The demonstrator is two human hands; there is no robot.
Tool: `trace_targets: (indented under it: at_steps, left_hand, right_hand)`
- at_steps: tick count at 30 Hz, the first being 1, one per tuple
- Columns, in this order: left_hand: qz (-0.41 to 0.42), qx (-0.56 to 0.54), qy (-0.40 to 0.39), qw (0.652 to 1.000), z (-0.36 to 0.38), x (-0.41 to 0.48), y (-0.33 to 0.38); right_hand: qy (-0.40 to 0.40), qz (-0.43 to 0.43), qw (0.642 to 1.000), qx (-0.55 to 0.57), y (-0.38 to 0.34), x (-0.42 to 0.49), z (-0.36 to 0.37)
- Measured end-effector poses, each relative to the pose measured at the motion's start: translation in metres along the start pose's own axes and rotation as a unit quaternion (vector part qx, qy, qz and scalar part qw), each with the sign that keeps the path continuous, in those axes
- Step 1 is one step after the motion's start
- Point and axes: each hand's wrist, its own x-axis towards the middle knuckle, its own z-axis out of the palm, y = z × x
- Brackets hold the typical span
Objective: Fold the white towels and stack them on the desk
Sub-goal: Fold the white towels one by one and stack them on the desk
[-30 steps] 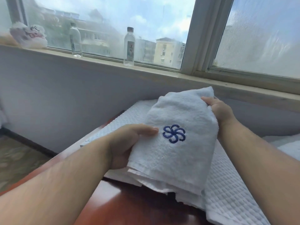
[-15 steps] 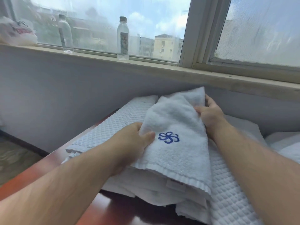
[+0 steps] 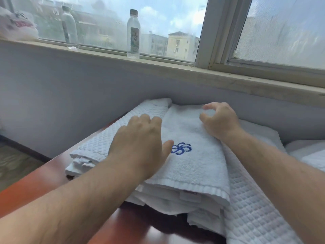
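Note:
A folded white towel point(image 3: 193, 169) with a blue flower logo point(image 3: 181, 148) lies on top of a stack of white waffle-weave towels point(image 3: 105, 140) on the red-brown desk point(image 3: 35, 187). My left hand point(image 3: 139, 143) lies flat on the towel's left side, fingers pointing to the wall, thumb beside the logo. My right hand point(image 3: 219, 120) rests its heel on the towel's far right corner. Its fingers are loosely curled, with a gap between thumb and forefinger and nothing held in them. Folded layers show at the stack's near edge.
The stack sits against the grey wall under a window sill point(image 3: 175, 67). On the sill stand two clear bottles point(image 3: 133, 34) point(image 3: 69, 27) and a white plastic bag point(image 3: 15, 27). More white cloth point(image 3: 309, 154) lies at the right. Floor shows at the left.
The folded towel has gone down from in front of me onto the stack. My left hand moved from under its edge to lie flat on top; my right hand let go of the far corner.

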Motion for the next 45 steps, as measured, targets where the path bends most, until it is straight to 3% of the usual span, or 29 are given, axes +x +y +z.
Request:
trace_targets:
  at_steps: [3,6,19,25,29,34,38,42,43,45]
  left_hand:
    - [0.034,-0.073,-0.090,0.993,0.008,-0.013,0.012]
    - [0.040,-0.041,-0.146,0.988,0.028,-0.022,0.015]
    - [0.063,-0.029,-0.094,0.993,0.041,-0.057,0.005]
    - [0.051,-0.058,-0.108,0.991,0.020,-0.116,0.014]
    - [0.062,-0.108,-0.094,0.988,0.003,-0.140,0.052]
    - [0.113,-0.179,-0.045,0.976,-0.008,-0.149,0.117]
    - [0.179,-0.238,-0.023,0.955,-0.005,-0.156,0.189]
    - [0.209,-0.317,-0.029,0.925,0.011,-0.157,0.253]
    - [0.212,-0.340,-0.029,0.916,0.016,-0.156,0.267]
    - [0.204,-0.396,-0.028,0.895,0.028,-0.156,0.289]
  right_hand:
    - [-0.087,-0.017,0.995,-0.044,-0.001,-0.001,0.004]
    - [-0.139,-0.009,0.987,-0.080,0.006,-0.010,0.015]
    - [-0.230,0.019,0.965,-0.127,0.018,-0.106,-0.018]
    - [-0.236,-0.047,0.960,-0.142,0.013,-0.191,-0.068]
    - [-0.240,-0.060,0.965,-0.084,0.011,-0.231,-0.111]
    - [-0.147,-0.030,0.987,-0.066,0.051,-0.269,-0.195]
    - [0.040,0.042,0.997,-0.060,0.100,-0.298,-0.265]
    - [0.225,0.093,0.959,-0.146,0.141,-0.310,-0.309]
    - [0.244,0.114,0.949,-0.165,0.150,-0.308,-0.317]
    - [0.210,0.172,0.947,-0.171,0.166,-0.303,-0.326]
